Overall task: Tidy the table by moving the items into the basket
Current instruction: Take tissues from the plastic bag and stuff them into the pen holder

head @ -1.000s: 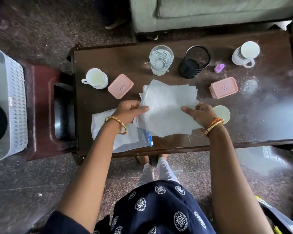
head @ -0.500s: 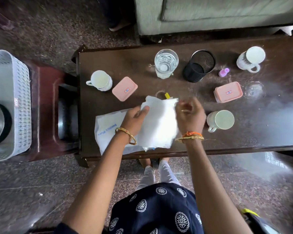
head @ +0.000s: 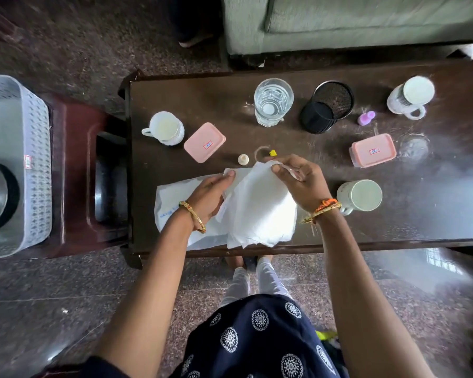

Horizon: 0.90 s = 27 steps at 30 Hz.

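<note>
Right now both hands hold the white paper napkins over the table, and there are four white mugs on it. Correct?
Not quite. The head view shows three mugs: one at the left, one far right, one near the right hand. Both it and the left hand do hold the napkins over the table.

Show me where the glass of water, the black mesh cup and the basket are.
glass of water [head: 273,100]: head view, on the water inside the rim.
black mesh cup [head: 316,120]: head view, on its outer mesh wall.
basket [head: 37,165]: head view, on its perforated right wall.
</note>
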Tool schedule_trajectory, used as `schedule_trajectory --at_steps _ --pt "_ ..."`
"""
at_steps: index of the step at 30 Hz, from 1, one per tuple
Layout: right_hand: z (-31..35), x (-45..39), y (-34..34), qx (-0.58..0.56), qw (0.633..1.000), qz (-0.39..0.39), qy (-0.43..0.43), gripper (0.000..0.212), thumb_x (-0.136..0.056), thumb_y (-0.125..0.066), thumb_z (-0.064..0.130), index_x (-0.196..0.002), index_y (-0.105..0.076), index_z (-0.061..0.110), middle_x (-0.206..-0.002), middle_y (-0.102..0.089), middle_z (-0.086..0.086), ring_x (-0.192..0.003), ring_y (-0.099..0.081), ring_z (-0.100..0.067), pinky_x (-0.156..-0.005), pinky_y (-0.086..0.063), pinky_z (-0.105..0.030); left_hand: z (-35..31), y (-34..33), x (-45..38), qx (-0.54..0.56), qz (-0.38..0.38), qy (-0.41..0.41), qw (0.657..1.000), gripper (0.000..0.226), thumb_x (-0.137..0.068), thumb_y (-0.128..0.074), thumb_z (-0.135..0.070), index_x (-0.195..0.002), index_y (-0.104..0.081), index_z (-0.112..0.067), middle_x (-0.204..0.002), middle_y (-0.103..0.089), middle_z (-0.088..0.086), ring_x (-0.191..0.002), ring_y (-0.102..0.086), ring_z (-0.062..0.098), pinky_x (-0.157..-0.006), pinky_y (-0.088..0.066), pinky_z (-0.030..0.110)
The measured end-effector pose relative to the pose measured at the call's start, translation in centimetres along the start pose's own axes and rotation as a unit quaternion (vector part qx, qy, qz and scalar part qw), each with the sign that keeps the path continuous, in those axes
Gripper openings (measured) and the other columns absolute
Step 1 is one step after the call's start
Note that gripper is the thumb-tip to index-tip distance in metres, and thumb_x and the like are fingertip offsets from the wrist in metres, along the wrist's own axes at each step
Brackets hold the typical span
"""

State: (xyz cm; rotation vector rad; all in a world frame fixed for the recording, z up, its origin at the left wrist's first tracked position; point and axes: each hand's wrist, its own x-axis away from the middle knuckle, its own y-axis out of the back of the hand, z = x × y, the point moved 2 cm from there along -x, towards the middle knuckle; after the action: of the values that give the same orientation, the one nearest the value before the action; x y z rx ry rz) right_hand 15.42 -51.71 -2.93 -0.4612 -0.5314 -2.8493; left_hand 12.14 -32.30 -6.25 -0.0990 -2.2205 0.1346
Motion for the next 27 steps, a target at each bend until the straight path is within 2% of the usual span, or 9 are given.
schedule_trajectory --at_steps 4,8,10,13,15,17,20,24,27 --pt "0.5 -0.5 0.5 0.053 0.995 0.086 0.014 0.013 -0.088 -0.063 0.011 -0.098 -0.07 0.009 -0.116 -0.067 -0.005 -0.117 -0.056 -0.02 -0.103 -0.039 -0.033 -0.4 0.3 -0.4 -0.067 -0.014 -0.008 0.998 0.02 -0.091 -0.05 -0.047 -0.098 -0.064 -0.033 -0.1 -0.067 -0.001 -0.097 -0.064 0.021 -0.075 -0.057 0.036" --pt "1.3 -1.2 -1.2 0.184 0.978 0.095 0.033 0.017 -0.087 -0.063 0.019 -0.102 -0.071 0.018 -0.112 -0.068 -0.001 -0.106 -0.059 -0.022 -0.097 -0.04 -0.029 -1.2 -0.4 -0.7 -0.081 0.021 -0.021 0.996 0.023 -0.092 -0.048 -0.044 -0.091 -0.069 -0.034 -0.092 -0.07 -0.005 -0.097 -0.065 0.022 -0.079 -0.057 0.039" --pt "1.6 -1.4 -1.9 0.196 0.975 0.094 0.049 0.016 -0.086 -0.065 0.018 -0.1 -0.072 0.017 -0.109 -0.068 -0.001 -0.103 -0.059 -0.023 -0.094 -0.041 -0.031 -1.6 -0.6 -0.6 -0.085 0.03 -0.012 0.996 0.027 -0.093 -0.047 -0.044 -0.087 -0.07 -0.032 -0.089 -0.071 -0.003 -0.096 -0.066 0.023 -0.079 -0.056 0.039" --pt "1.6 -1.6 -2.0 0.162 0.981 0.091 0.044 0.014 -0.082 -0.07 0.016 -0.096 -0.073 0.015 -0.1 -0.068 -0.002 -0.091 -0.059 -0.016 -0.077 -0.037 -0.014 -2.0 -1.0 -0.6 -0.071 0.049 0.01 0.996 0.034 -0.093 -0.043 -0.049 -0.087 -0.07 -0.029 -0.092 -0.071 0.001 -0.096 -0.066 0.025 -0.077 -0.055 0.038" --pt "1.4 -1.7 -1.7 0.134 0.989 0.055 0.041 0.012 -0.079 -0.072 0.015 -0.09 -0.074 0.014 -0.095 -0.069 -0.004 -0.084 -0.058 -0.01 -0.069 -0.037 -0.005 -2.1 -1.2 -0.7 -0.033 0.083 0.028 0.996 0.041 -0.092 -0.04 -0.055 -0.093 -0.071 -0.029 -0.103 -0.072 0.003 -0.104 -0.066 0.025 -0.086 -0.053 0.039" --pt "1.1 -1.6 -1.4 0.109 0.993 0.013 0.04 0.011 -0.077 -0.073 0.014 -0.088 -0.074 0.011 -0.092 -0.071 -0.005 -0.08 -0.058 -0.008 -0.069 -0.039 -0.002 -1.9 -1.2 -0.8 0.064 0.11 0.049 0.991 0.044 -0.093 -0.037 -0.055 -0.1 -0.071 -0.028 -0.11 -0.071 0.001 -0.108 -0.065 0.022 -0.092 -0.052 0.036" --pt "0.3 -1.7 -1.1 0.052 0.999 -0.015 -0.002 0.018 -0.077 -0.074 0.015 -0.094 -0.069 0.012 -0.085 -0.067 0.0 -0.075 -0.058 -0.008 -0.071 -0.047 -0.016 -1.5 -1.1 -0.2 0.153 0.153 0.057 0.975 0.037 -0.094 -0.041 -0.048 -0.108 -0.068 -0.026 -0.108 -0.072 -0.002 -0.104 -0.067 0.017 -0.082 -0.056 0.03" --pt "-0.7 -1.6 -1.0 0.036 0.993 -0.098 -0.048 0.019 -0.08 -0.073 0.02 -0.097 -0.069 0.014 -0.076 -0.058 0.013 -0.074 -0.055 -0.01 -0.07 -0.048 -0.026 -0.1 -1.2 0.3 -0.102 0.095 -0.016 0.99 0.021 -0.085 -0.065 -0.03 -0.106 -0.064 -0.028 -0.107 -0.068 -0.003 -0.105 -0.061 0.017 -0.084 -0.053 0.026" --pt "-1.3 -1.5 -1.0 0.101 0.985 -0.122 -0.066 0.019 -0.082 -0.07 0.031 -0.087 -0.069 0.012 -0.074 -0.057 0.006 -0.072 -0.054 -0.015 -0.063 -0.041 -0.022 0.5 -1.4 0.3 -0.13 0.038 -0.054 0.989 0.029 -0.084 -0.067 -0.018 -0.11 -0.058 -0.025 -0.104 -0.062 -0.002 -0.1 -0.058 0.015 -0.085 -0.053 0.03"
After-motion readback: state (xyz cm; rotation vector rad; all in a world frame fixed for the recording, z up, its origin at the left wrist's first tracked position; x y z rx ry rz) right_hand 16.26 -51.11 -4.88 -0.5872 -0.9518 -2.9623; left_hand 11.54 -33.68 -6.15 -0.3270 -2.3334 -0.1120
